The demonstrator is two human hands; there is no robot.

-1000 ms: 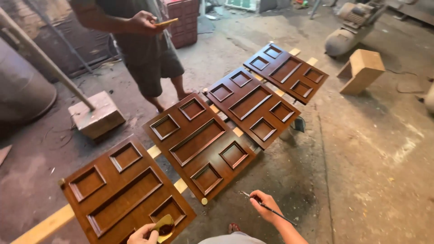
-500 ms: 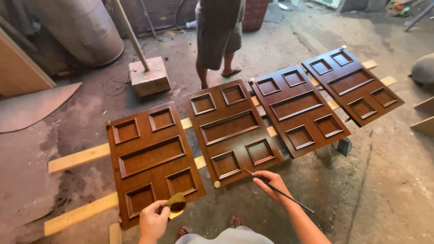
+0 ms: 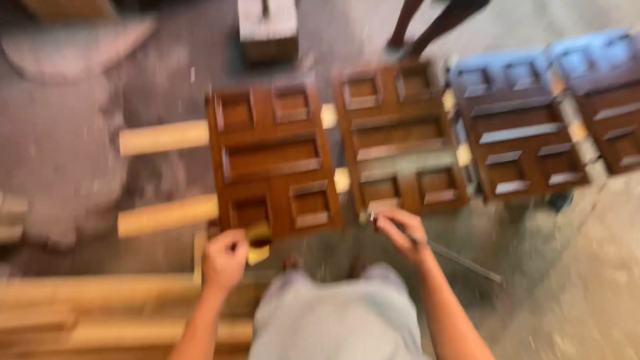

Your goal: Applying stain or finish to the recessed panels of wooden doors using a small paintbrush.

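A small yellow pad is pinched in the closed left hand at the near edge of the leftmost brown panel. A thin brush is gripped in the closed right hand beside the second panel. Panels are borne on pale wooden rails; another person's legs are seen beyond.

Dusty grey concrete floor (blurred), pale timber battens across.

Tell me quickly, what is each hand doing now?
Left hand: closed on a small yellow piece, too blurred to identify.
Right hand: closed on a thin brush-like stick.
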